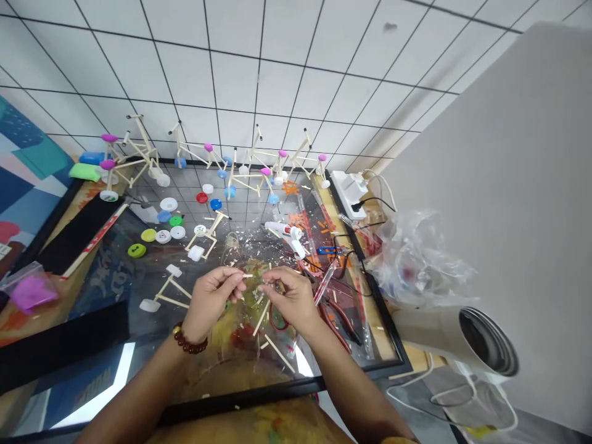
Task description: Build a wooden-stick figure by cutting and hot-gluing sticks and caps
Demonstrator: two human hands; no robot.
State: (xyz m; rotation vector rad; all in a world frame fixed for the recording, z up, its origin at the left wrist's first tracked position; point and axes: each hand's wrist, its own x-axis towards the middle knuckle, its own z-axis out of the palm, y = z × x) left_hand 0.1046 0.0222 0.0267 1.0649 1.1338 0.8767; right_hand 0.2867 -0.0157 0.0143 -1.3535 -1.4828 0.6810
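My left hand [213, 294] and my right hand [287, 297] meet over the glass-topped table [115, 280], fingers pinched. Between them they hold a thin pale stick [253, 277], each hand at one end. A bead bracelet [189, 341] circles my left wrist. Loose sticks [271, 345] lie on the glass just below my hands. A white glue gun [287, 233] rests a little beyond my right hand. Red-handled pliers [340, 314] lie to the right of my right wrist.
Several stick-and-cap models [134, 157] stand along the table's far edge by the tiled wall. Coloured bottle caps [164, 225] are scattered left of centre. A power strip [351, 188], a crumpled plastic bag [414, 259] and a rolled sheet [462, 336] sit at right.
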